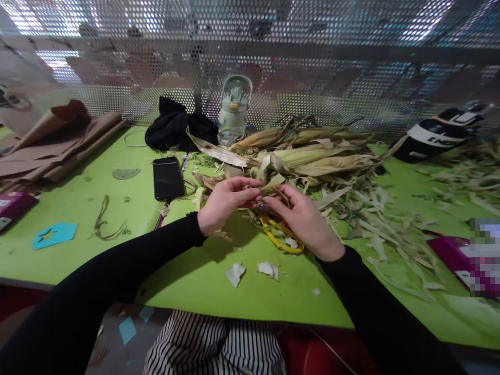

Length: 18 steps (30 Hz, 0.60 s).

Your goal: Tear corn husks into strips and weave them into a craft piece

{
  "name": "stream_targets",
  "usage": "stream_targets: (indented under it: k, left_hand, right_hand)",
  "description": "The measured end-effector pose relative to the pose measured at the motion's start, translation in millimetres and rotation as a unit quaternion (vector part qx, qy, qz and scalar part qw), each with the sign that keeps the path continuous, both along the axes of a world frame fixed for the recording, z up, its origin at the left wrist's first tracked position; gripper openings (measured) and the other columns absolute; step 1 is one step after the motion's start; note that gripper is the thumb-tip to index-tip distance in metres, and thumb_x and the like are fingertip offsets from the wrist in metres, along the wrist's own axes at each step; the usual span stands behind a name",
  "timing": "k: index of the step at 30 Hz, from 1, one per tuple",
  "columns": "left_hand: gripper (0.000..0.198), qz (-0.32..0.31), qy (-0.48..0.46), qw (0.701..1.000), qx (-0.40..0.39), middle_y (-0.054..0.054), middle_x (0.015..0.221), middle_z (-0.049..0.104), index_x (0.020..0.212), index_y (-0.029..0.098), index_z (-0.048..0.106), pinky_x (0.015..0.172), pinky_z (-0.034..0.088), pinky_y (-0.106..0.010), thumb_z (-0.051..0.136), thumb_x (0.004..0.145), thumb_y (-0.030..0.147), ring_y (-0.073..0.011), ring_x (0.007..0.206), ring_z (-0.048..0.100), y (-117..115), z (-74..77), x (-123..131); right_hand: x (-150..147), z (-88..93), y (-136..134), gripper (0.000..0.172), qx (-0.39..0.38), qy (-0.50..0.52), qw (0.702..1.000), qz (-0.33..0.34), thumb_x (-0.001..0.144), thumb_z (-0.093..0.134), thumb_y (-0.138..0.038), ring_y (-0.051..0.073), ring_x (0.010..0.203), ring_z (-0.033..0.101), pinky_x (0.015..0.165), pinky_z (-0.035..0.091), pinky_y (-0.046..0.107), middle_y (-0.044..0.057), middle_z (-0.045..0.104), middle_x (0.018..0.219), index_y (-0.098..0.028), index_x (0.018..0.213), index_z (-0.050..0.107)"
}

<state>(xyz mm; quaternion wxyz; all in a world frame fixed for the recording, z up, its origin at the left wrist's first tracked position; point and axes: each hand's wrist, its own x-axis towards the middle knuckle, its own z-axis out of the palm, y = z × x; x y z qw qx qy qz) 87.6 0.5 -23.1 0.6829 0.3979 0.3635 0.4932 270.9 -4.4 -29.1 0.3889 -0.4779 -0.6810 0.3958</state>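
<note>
My left hand [230, 202] and my right hand [302, 216] meet over the middle of the green table [250, 291]. Between their fingertips is a narrow strip of corn husk [272, 184], pinched from both sides. Just under my right hand lie the yellow handles of a pair of scissors [279, 245]; the rest of that tool is hidden. A pile of dried corn husks [312, 156] is spread directly behind my hands. Two torn white scraps [269, 269] rest on the table in front of them.
A black phone [167, 178], black cloth [177, 127] and clear bottle [233, 112] stand or lie behind left. Brown paper [58, 143] is far left. Husk shreds [390, 234] and a black bottle [435, 135] are at right, before a perforated metal screen [273, 57].
</note>
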Motion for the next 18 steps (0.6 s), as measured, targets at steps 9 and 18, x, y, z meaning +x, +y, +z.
stream_targets:
  k: [9, 18]
  left_hand:
    - [0.010, 0.047, 0.063, 0.996, 0.054, 0.001, 0.070, 0.068, 0.091, 0.011, 0.067, 0.070, 0.054, -0.024, 0.070, 0.081, 0.011, -0.0083, 0.064, 0.065, 2.0, -0.9, 1.1]
    - [0.014, 0.052, 0.138, 0.978, 0.150, -0.001, 0.080, 0.069, 0.092, 0.011, 0.067, 0.066, 0.051, -0.021, 0.071, 0.080, 0.019, -0.0079, 0.069, 0.061, 0.3, -8.0, -0.3]
  right_hand:
    - [-4.6, -1.3, -10.7, 0.042, 0.183, -0.283, 0.941, 0.019, 0.103, 0.036, -0.046, 0.017, 0.055, 0.054, 0.055, 0.035, 0.030, 0.003, 0.064, 0.067, -0.021, 0.079, 0.060]
    - [-11.4, -3.8, -16.9, 0.040, 0.194, -0.288, 0.936, 0.058, 0.103, 0.038, -0.044, 0.016, 0.053, 0.050, 0.055, 0.031, 0.030, 0.002, 0.060, 0.064, -0.021, 0.076, 0.057]
